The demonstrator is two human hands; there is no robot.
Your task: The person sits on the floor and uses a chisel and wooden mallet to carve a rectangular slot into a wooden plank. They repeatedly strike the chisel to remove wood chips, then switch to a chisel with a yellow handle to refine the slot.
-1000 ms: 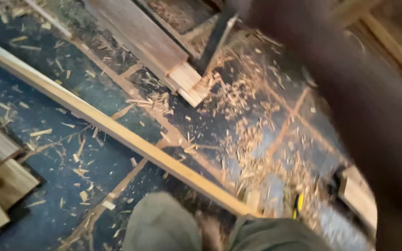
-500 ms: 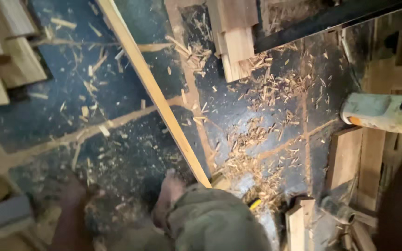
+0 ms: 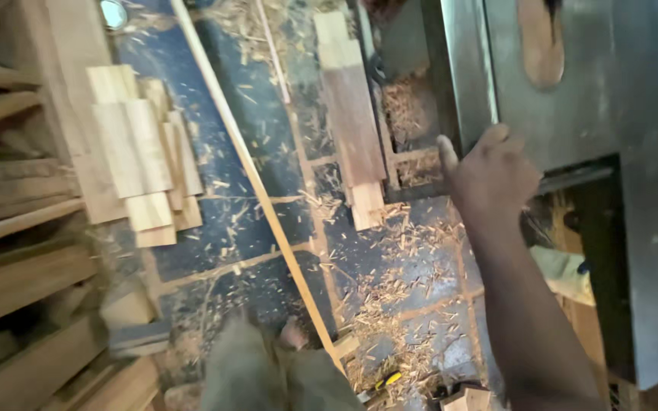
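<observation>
I see my right hand (image 3: 493, 171) curled, gripping the machine (image 3: 611, 114) at its front-left edge; left hand out of view.

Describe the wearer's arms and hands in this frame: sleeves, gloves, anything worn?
Only one arm shows, and which side it is cannot be told for sure. The hand is bare: no glove, ring or watch visible. The forearm is bare too, with no sleeve or cuff as far as the frame edge. No markings or bands. The other hand is out of view. Below, olive-green trousers cover the legs.
</observation>
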